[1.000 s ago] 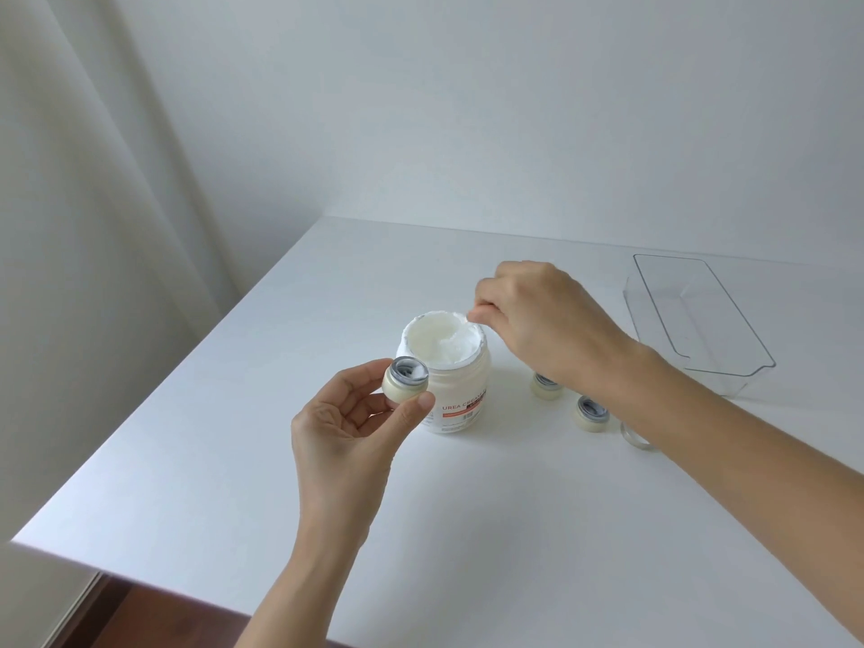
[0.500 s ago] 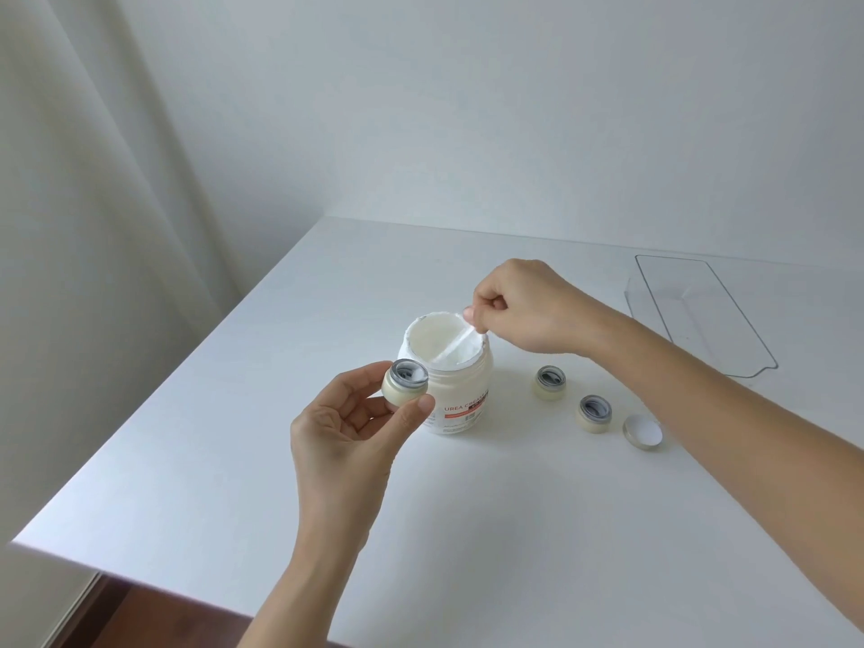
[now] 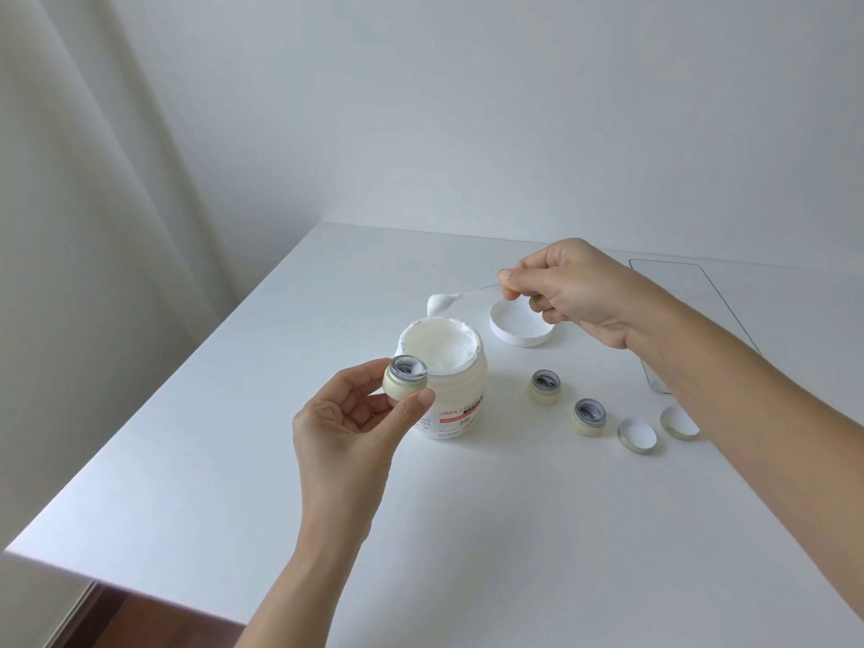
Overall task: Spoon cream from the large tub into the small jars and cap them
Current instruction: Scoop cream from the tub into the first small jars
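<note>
On the white table [image 3: 234,460] stands a large open white plastic tub of cream [image 3: 442,381] with an orange-lettered label. The left hand [image 3: 355,423] pinches a small cream-coloured glass jar [image 3: 405,377] between thumb and fingers, just near-left of the tub's rim. The right hand [image 3: 570,287] is closed on a thin clear spatula [image 3: 460,297], its tip loaded with white cream above the tub's far edge. Two more small jars [image 3: 545,386] [image 3: 589,416] sit right of the tub, two small caps [image 3: 637,434] [image 3: 679,422] beyond them. The tub's round white lid [image 3: 519,325] lies farther back, beside a clear plastic tray [image 3: 678,297].
</note>
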Demonstrator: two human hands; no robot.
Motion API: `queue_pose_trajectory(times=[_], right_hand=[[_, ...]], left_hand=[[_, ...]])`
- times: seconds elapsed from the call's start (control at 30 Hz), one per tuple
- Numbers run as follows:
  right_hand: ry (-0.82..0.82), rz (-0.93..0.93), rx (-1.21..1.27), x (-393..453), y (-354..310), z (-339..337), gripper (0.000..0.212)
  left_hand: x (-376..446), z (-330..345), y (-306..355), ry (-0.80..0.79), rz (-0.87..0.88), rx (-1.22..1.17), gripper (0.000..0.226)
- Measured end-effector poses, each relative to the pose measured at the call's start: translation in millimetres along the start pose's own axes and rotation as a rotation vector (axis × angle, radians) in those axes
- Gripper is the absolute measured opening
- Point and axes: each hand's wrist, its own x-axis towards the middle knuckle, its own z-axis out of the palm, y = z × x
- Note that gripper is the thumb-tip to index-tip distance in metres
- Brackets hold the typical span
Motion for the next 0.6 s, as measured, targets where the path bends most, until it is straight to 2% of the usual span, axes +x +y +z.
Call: queue_pose_trajectory(times=[0.13, 0.33, 0.47, 0.6], right_hand=[[-0.015, -0.054, 0.043, -9.3, -7.4, 1.7, 0.025], [0.035, -0.168, -0.127, -25.7, -8.7, 19.9, 0.034], [0.109, -0.329, -0.220, -33.3, -5.7, 27.8, 0.029], [0.257, -0.607, -0.364, -41.3, -1.1, 34.6, 0.018]], left_hand=[[2.0, 2.4, 1.1, -0.001, -0.002, -0.006, 0.030], [2.1, 3.0, 3.6, -0.007, -0.011, -0.031, 0.031], [1.8, 3.7, 5.9, -0.008, -0.004, -0.039, 0.032], [1.4, 2.9, 7.0, -0.008, -0.010, -0.048, 0.032]])
